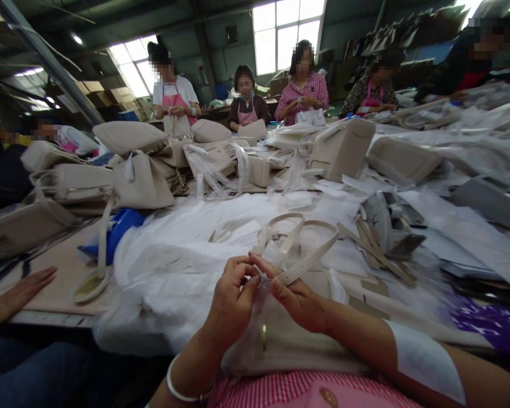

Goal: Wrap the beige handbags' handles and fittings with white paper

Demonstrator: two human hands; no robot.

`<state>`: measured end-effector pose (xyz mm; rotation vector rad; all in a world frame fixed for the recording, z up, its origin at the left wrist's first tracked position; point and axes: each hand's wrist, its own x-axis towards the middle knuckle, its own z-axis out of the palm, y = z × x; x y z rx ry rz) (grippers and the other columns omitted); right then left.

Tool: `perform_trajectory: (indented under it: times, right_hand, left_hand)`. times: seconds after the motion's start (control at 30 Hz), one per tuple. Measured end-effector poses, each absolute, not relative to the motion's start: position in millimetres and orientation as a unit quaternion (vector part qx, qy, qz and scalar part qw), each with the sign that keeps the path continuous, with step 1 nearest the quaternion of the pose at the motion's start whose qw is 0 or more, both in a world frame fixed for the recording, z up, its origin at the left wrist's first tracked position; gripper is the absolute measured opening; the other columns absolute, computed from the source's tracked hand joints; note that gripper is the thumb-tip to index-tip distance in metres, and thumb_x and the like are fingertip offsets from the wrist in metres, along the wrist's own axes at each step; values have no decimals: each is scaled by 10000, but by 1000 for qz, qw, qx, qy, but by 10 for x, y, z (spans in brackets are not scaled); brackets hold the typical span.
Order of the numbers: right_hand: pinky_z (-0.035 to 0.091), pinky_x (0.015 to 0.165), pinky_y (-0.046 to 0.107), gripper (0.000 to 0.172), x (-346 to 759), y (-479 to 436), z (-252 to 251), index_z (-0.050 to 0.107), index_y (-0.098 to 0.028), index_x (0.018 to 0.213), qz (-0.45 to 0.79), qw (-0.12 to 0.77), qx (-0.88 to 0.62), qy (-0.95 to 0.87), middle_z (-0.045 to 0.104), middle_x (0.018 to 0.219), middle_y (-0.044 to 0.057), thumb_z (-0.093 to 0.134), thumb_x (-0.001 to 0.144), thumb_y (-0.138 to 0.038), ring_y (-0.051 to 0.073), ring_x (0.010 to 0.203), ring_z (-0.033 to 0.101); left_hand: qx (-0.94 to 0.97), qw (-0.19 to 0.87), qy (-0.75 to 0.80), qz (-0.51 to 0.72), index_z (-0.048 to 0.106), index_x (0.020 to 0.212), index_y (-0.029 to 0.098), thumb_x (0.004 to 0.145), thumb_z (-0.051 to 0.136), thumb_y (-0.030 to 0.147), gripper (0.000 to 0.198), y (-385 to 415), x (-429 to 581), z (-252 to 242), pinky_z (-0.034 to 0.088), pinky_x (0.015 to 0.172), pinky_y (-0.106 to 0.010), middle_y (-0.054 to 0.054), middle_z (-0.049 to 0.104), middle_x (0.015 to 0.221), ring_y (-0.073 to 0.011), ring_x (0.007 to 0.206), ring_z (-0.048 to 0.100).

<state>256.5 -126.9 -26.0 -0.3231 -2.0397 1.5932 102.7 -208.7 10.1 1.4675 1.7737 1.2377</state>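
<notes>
My left hand (233,297) and my right hand (295,297) meet close in front of me, both pinched on the end of a cream leather strap (310,258). The strap loops up and away over the table and carries a small metal buckle. Thin clear plastic wrap (259,306) hangs between my fingers around the strap's end. A cream bag (289,343) lies under my hands against my lap. My left wrist wears a silver bangle, and a white sleeve guard covers my right forearm.
White sheets (182,260) cover the table before me. Several cream handbags (140,181) are piled at the left and back. A blue bag (119,229) lies at left. Another person's hand (23,286) rests on the left table edge. Several people work at the far side.
</notes>
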Motion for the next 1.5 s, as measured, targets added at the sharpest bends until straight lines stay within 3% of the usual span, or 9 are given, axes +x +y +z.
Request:
perform_trajectory:
  times: [0.07,0.2,0.37,0.53,0.63,0.97,1.17,1.37,1.5]
  right_hand:
    - [92,1206,448,573,2576,-1265,-279,252,-288,1512,579,247,-125,-767,211,1593,28,296,988,-514,218,1474,130]
    - [38,1192,496,650,2655,-1172,-268,338,-298,1482,599,201,-150,-760,163,1605,29,517,904,-534,282,1476,87]
    - [400,1009,596,616,2713,-872,-153,470,-348,1393,837,258,-160,-455,500,1433,59,523,845,-625,337,1270,497]
    - [485,948,453,476,2600,-642,-39,711,-171,1073,828,369,-244,-345,694,1132,123,462,911,-543,265,1067,633]
    - [462,970,461,498,2556,-672,8,697,-169,1144,758,393,-254,-455,725,1048,124,471,916,-550,262,1037,639]
    - [327,1136,469,339,2541,-768,327,691,-284,1160,564,432,-135,-691,631,1292,46,495,946,-460,234,1270,512]
    - [355,1094,517,420,2430,-942,355,578,-324,1306,692,388,-84,-603,596,1339,47,411,967,-507,249,1253,525]
    - [351,1086,519,446,2426,-915,505,648,-295,1217,798,350,-55,-487,523,1420,51,568,862,-553,302,1295,479]
    - [393,1055,517,509,2359,-783,592,710,-243,1100,847,360,-85,-381,583,1355,69,467,872,-628,310,1237,536]
  left_hand:
    - [538,296,638,465,603,801,179,871,526,217,111,-2069,1072,51,457,791,-284,-61,637,988,-176,899,576]
    - [484,392,628,467,573,831,180,903,519,300,150,-2082,1077,-60,419,607,-233,13,569,716,-124,651,501]
    - [472,345,686,433,569,810,191,896,541,362,193,-2207,958,-61,319,503,-205,66,431,589,-90,529,368]
    - [529,275,709,377,600,785,187,896,529,330,195,-2281,916,47,373,567,-221,38,510,625,-111,591,445]
    - [531,235,720,380,602,794,191,898,523,307,174,-2265,927,106,389,580,-225,38,539,632,-112,589,463]
    - [540,174,697,440,609,814,189,872,569,288,122,-2043,903,417,442,590,-211,33,605,672,-110,607,537]
    - [513,217,696,454,632,817,184,840,630,311,129,-2072,843,486,460,594,-200,28,642,696,-107,629,575]
    - [483,263,697,461,625,1114,192,839,630,354,319,-2197,718,563,511,701,-250,-6,702,849,-151,773,640]
    - [521,208,726,397,701,948,195,837,625,348,203,-2269,609,761,484,828,-282,-24,724,927,-181,879,637]
